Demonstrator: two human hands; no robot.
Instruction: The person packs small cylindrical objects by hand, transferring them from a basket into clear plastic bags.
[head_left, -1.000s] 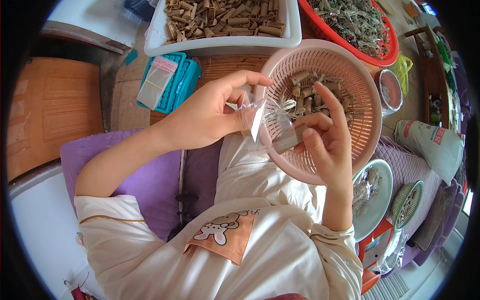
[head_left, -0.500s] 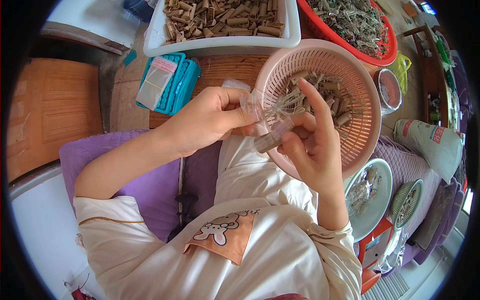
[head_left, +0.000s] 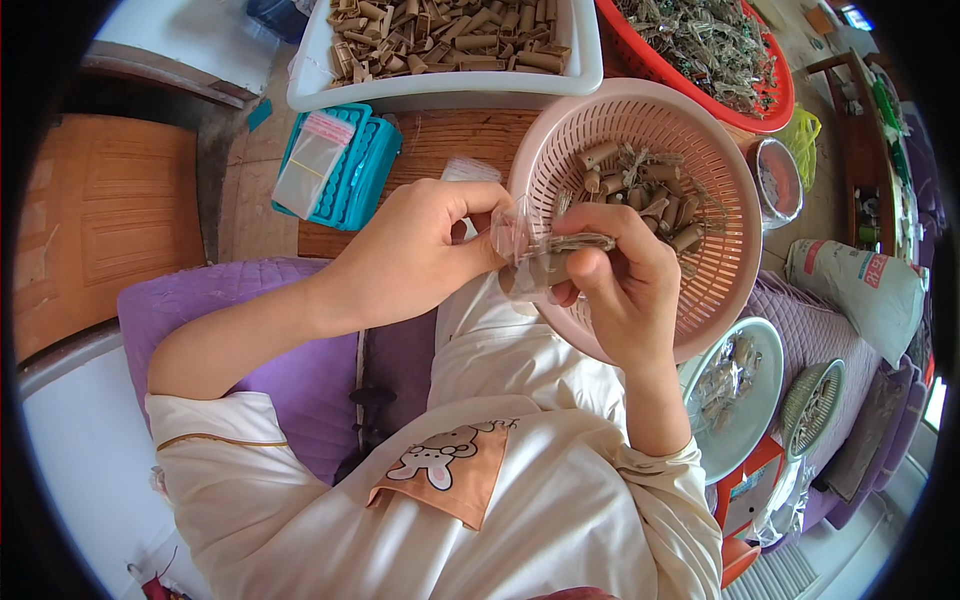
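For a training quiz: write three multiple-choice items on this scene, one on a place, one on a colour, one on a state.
1. Where is the teal tray?
A. left of the pink basket
B. inside it
C. on the lap

2. What colour is the basket of dried greenish stuff at top right?
A. blue
B. red
C. white

3. What are both hands doing?
A. resting flat
B. holding a small clear bag
C. lifting the basket

A: it lies beside the rim.
B: red basket.
B: left hand and right hand pinch it.

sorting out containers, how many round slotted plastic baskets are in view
2. A pink basket sits in the middle, right by the person's hands. A red basket full of dried greenish bits sits behind it at top right. Others may be hidden past the picture's rim.
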